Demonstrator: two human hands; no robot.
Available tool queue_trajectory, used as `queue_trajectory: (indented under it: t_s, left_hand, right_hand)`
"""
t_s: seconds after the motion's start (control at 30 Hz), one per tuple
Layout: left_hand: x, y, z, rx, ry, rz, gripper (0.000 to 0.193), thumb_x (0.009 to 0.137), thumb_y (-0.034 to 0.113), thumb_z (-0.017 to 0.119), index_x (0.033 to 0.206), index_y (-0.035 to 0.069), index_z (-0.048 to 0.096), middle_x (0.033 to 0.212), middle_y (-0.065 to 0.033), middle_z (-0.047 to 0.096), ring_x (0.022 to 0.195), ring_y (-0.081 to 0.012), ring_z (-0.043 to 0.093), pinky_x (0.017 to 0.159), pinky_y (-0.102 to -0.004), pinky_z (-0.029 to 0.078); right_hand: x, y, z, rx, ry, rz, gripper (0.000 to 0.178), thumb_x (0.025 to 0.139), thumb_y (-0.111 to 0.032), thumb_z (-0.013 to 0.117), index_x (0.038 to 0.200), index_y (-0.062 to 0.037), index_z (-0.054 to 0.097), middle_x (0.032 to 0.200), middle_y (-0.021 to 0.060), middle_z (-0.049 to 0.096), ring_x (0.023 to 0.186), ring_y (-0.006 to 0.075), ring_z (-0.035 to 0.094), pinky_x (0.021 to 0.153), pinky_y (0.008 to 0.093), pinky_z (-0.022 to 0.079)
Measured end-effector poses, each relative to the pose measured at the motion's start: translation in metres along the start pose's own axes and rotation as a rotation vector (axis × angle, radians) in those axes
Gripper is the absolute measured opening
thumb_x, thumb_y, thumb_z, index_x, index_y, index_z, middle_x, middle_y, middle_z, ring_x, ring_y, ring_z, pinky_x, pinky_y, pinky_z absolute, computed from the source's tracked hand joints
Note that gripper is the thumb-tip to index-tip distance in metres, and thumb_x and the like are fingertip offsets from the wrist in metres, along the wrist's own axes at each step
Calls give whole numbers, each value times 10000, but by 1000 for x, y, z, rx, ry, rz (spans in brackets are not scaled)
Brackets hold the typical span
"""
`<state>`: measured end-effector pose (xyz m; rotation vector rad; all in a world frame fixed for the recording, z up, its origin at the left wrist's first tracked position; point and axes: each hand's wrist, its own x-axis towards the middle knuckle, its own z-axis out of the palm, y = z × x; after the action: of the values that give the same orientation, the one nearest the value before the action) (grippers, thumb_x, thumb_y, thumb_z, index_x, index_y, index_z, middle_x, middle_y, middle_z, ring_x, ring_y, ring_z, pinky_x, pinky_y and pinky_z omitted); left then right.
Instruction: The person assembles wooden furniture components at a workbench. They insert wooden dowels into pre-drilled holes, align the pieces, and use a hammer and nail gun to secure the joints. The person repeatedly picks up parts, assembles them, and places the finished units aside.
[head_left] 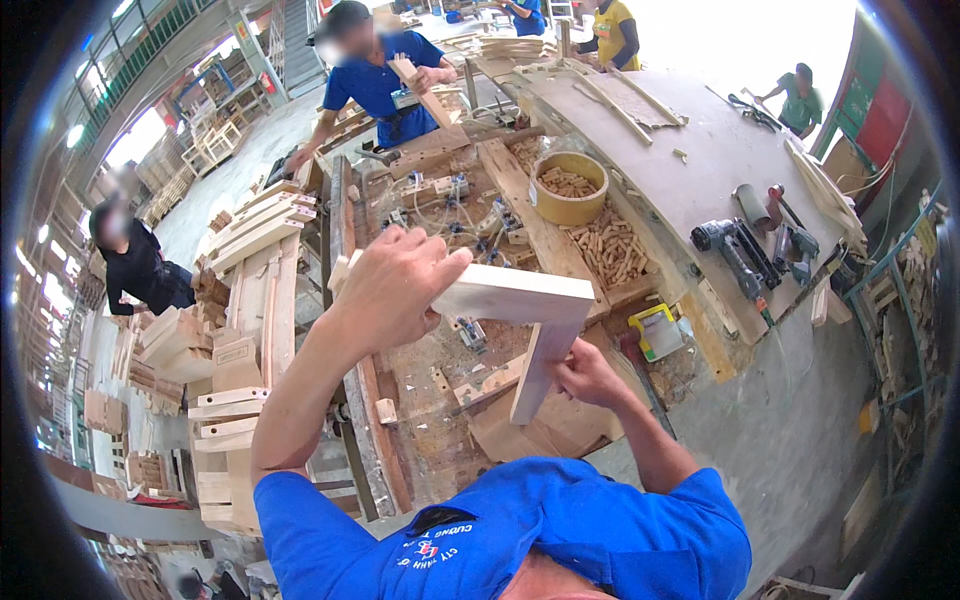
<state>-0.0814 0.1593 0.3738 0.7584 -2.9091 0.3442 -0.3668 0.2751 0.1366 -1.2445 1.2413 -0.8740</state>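
Over the workbench I hold two pale wooden boards that meet in an L-shaped corner. My left hand [400,283] is closed round the upper board [525,290], its fingers over the top edge. The lower board [545,368] slopes down from the corner toward me, and my right hand [588,374] grips its right side. Whether the joint is fully tight I cannot tell. Beneath the boards are metal clamps [470,333] fixed to the dusty bench and a flat piece of cardboard [545,430].
A yellow tub [566,212] of wooden dowels stands beyond the boards, beside loose dowels [612,250]. Nail guns [737,250] lie on the right-hand table. Cut wooden parts [262,228] are stacked at left. Across the bench a person [385,75] in blue holds a wooden piece.
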Motion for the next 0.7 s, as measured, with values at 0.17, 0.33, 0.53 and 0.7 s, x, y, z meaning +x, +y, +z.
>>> queue_trajectory:
  t_s: [0.17, 0.33, 0.53, 0.7]
  left_hand:
    - [7, -4, 24, 190, 489, -170, 699, 811, 226, 847, 1444, 74, 592, 1284, -154, 640, 1273, -390, 581, 1112, -531, 424]
    - [-49, 35, 123, -401, 97, -259, 737, 845, 402, 849, 1445, 63, 589, 1259, -178, 680, 1256, -378, 622, 1091, -510, 444]
    - [-114, 80, 218, -559, -344, -543, 711, 865, 387, 797, 1452, 65, 557, 1255, -214, 708, 1118, -419, 710, 957, -530, 571]
    - [-120, 55, 256, -510, -302, -530, 639, 878, 356, 781, 1418, 87, 573, 1252, -197, 719, 1098, -424, 718, 942, -524, 581]
  right_hand:
    - [17, 9, 33, 436, 175, -123, 355, 1082, -272, 677, 1327, -47, 555, 969, 47, 675, 626, 97, 630, 509, 280, 507]
    - [38, 24, 67, 860, 276, 187, 392, 1046, -426, 727, 1204, -108, 562, 916, 8, 615, 592, 94, 567, 448, 272, 459]
    - [68, 72, 84, 1050, 434, 431, 467, 992, -486, 780, 1197, -144, 537, 875, -18, 572, 662, 95, 576, 486, 246, 510]
    - [95, 89, 83, 1069, 400, 552, 457, 1017, -443, 758, 1229, -117, 519, 944, 29, 591, 701, 116, 594, 506, 252, 534]
